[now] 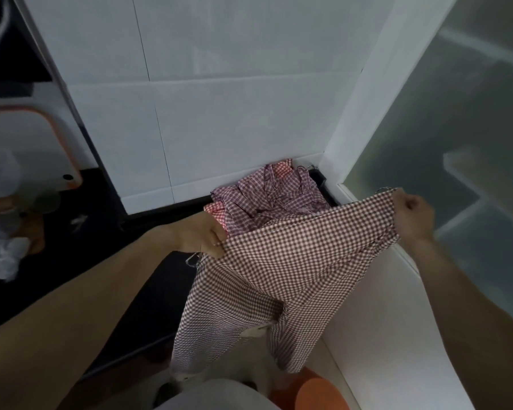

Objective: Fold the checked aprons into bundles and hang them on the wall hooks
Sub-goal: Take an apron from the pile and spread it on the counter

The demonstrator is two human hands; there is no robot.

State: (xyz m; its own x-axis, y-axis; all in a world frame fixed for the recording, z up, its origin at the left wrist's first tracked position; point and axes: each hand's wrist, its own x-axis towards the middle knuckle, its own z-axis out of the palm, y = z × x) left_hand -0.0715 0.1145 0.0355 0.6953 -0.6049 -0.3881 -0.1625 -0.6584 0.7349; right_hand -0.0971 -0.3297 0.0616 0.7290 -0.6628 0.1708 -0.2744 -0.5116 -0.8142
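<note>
You hold a checked apron [282,270] stretched between both hands — left hand [203,236] pinching one top corner at nine o'clock, right hand [413,216] clenched on the other at three — apparently squaring it for folding; more aprons [267,199] heap at twelve o'clock.

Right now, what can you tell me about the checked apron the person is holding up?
The apron is thin, soft-looking cloth in a small brown-and-white check. It is spread out in the air, not yet folded. The left hand grips one upper edge and the right hand grips the other, higher corner, so the top edge slants. The lower part hangs loose in folds. A thin string shows near each hand. Behind it more checked aprons lie in a heap by the wall.
</note>
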